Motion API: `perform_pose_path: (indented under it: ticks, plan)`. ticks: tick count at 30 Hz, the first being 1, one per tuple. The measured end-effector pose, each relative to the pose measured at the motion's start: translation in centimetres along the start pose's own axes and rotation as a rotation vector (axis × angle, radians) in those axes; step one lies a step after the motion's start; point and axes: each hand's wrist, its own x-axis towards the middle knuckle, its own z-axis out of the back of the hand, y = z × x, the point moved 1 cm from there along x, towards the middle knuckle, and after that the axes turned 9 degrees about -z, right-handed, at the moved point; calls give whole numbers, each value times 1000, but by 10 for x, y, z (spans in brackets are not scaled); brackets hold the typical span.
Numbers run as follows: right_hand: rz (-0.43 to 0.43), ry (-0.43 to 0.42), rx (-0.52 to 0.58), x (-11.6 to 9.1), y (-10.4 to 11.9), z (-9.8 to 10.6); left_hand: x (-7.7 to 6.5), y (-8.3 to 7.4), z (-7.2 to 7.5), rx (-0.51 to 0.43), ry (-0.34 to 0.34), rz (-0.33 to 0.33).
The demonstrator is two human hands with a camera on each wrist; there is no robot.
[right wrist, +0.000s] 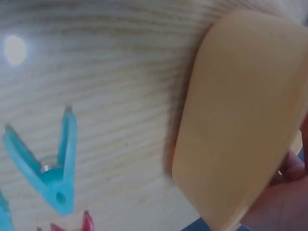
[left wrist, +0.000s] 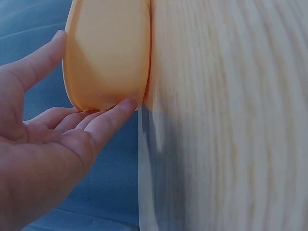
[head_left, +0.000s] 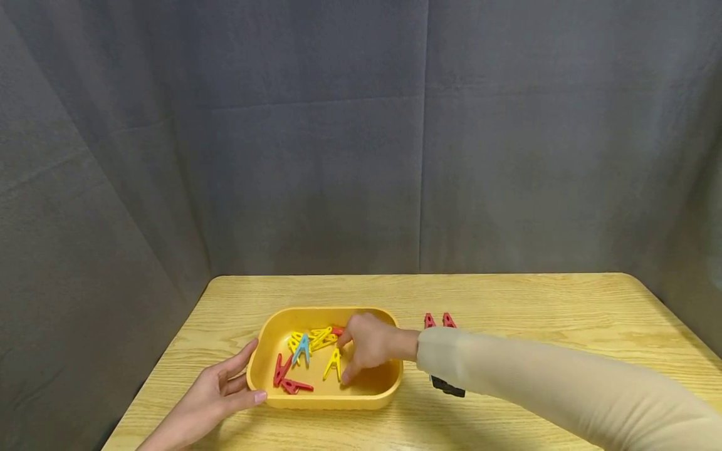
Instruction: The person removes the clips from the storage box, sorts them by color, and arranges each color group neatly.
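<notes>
A yellow plastic tub [head_left: 324, 403] holds yellow, red and blue clothespins. My left hand [head_left: 217, 389] spans its left end, thumb at the front corner and fingers along the outer wall. In the left wrist view, the extended fingers [left wrist: 113, 118] touch the tub's outside [left wrist: 108, 53]. My right hand [head_left: 369, 341] reaches inside over the right wall, thumb and forefinger spread apart. A yellow clothespin [head_left: 333, 363] lies right at these fingertips. To its left are a blue clothespin [head_left: 303, 349], red clothespins [head_left: 281, 369] and a yellow cluster [head_left: 323, 338].
Right of the tub, red clothespins [head_left: 449, 320] stick out behind the sleeve [head_left: 507, 357], and a black object [head_left: 448, 386] shows in front of it. A turquoise clothespin [right wrist: 60, 168] lies on the wooden table [right wrist: 125, 120]. Grey cloth [head_left: 316, 156] hangs behind.
</notes>
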Motion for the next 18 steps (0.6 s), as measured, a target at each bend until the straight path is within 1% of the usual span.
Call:
perform_pose_path:
  ticks: [4, 6, 11, 15, 18]
  plan:
    - [-3, -17, 16, 0, 1, -7, 0, 0, 0, -1, -2, -5]
    - [-15, -10, 33, 0, 1, -9, 0, 0, 0, 2, -3, -9]
    - [-1, 45, 57, 3, -1, -12, 0, 0, 0, 0, -6, -7]
    - [38, 92, 52, 8, -5, -10, 0, 0, 0, 0, -6, -4]
    - [81, 148, 59, 11, -8, -7, 0, 0, 0, 2, -5, -5]
